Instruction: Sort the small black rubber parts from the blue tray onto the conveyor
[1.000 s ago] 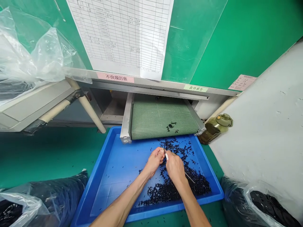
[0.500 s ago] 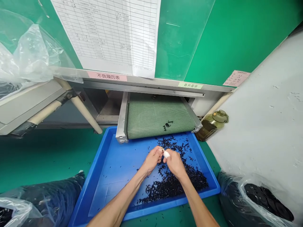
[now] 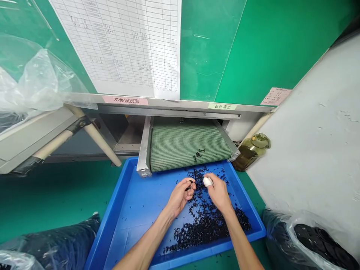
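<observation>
My left hand (image 3: 181, 195) is above the blue tray (image 3: 140, 195), its fingers curled round small black pieces (image 3: 189, 186) that show between thumb and fingers. To its right, my right hand (image 3: 219, 193) hovers with bent fingers drawn in; a white covering (image 3: 207, 182) wraps its thumb. What those right fingers hold, if anything, is hidden. A gap separates the two hands. Beneath them, many small black parts (image 3: 202, 228) lie scattered and heaped over the tray's right half.
A green conveyor belt (image 3: 180, 144) carrying a few black bits ends over the tray's back edge. Bags of black parts stand at left (image 3: 56, 240) and right (image 3: 315, 240). An olive bottle (image 3: 251, 152) leans by the wall. Paper charts (image 3: 126, 48) hang on the green panel.
My hands were together at the fingertips and are now apart, the right one having moved right. Black pieces now show in the left fingers. The view has tilted slightly upward.
</observation>
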The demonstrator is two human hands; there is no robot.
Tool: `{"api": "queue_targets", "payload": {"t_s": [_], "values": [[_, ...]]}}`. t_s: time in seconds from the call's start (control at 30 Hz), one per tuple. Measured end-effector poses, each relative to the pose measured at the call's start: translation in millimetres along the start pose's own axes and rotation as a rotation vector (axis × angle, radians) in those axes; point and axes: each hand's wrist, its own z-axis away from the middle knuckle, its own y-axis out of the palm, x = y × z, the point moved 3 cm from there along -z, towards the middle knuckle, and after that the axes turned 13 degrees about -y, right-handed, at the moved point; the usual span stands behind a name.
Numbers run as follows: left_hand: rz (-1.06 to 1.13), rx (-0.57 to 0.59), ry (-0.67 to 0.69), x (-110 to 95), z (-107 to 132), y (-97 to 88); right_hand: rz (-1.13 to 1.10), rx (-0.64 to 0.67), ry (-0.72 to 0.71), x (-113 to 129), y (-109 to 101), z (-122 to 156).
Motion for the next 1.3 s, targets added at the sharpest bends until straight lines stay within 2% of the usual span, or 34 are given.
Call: {"api": "queue_targets", "payload": {"t_s": [0.1, 0.17, 0.27, 0.37, 0.47, 0.63, 0.73, 1.0, 1.17, 1.3], "values": [[0.065, 0.02, -0.01, -1.2, 0.1, 0.5, 0.155, -0.085, -0.2, 13.9, -18.0, -31.9], [0.105, 0.031, 0.008, -1.6, 0.0, 0.2, 0.256, -0.082, -0.273, 22.9, -20.7, -53.8], [0.139, 0.037, 0.042, -2.8, 0.4, -0.6, 0.372, 0.006, -0.274, 32.9, -15.3, -80.0], [0.139, 0.029, 0.062, -5.0, 1.5, -0.8, 0.412, 0.057, -0.249, 38.0, -9.0, -89.9], [0.149, 0.015, 0.096, -7.7, 2.9, -1.2, 0.394, 0.068, -0.242, 38.3, -2.9, -79.3], [0.153, 0.03, 0.096, -5.1, 2.8, -1.3, 0.219, 0.154, -0.223, 36.3, 16.4, -34.6], [0.105, 0.058, 0.072, -0.9, 2.0, -1.2, 0.209, 0.189, -0.231, 39.6, 24.0, -13.7], [0.023, 0.092, 0.061, -1.0, 2.9, 0.4, 0.249, 0.285, -0.346, 34.8, 9.9, 10.0], [-0.016, 0.108, 0.042, 0.6, 2.2, 1.5, 0.415, 0.281, -0.244, 24.6, 3.1, 23.1], [-0.049, 0.103, 0.043, 1.4, 3.2, 3.5, 0.513, 0.297, -0.329, 31.9, 3.3, 23.3]]}}
